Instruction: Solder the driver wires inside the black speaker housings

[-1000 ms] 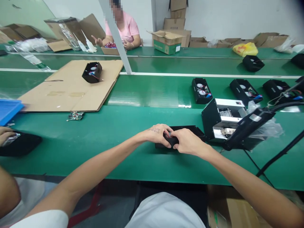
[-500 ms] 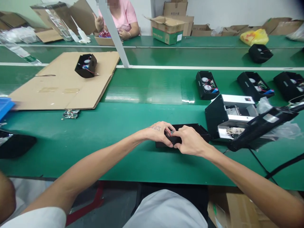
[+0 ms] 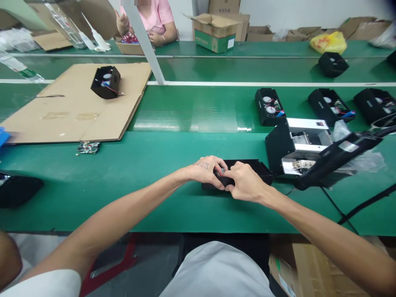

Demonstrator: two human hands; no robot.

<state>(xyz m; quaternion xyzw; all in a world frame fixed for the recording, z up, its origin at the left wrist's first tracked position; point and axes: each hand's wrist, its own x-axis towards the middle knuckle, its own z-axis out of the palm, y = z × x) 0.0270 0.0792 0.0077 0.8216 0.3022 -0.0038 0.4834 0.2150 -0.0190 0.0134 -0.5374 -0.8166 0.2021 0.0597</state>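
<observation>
Black rectangular open-topped casing (image 3: 259,168) sits just left of the black-and-silver boxy metal machine (image 3: 286,144), the left hand (image 3: 208,170) still clasping the casing, the right hand (image 3: 247,181) holding something indiscernible, so handwork apparently continues.

Left grip (image 3: 208,170) and right grip (image 3: 247,183) touch a black case (image 3: 259,170).

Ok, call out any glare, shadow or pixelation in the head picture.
Head view: pale glare on the green bench; a dark smudge over the top right corner; faint shadow below the handled black case, its inside mostly dark; pixel blocks at the top edge.
</observation>
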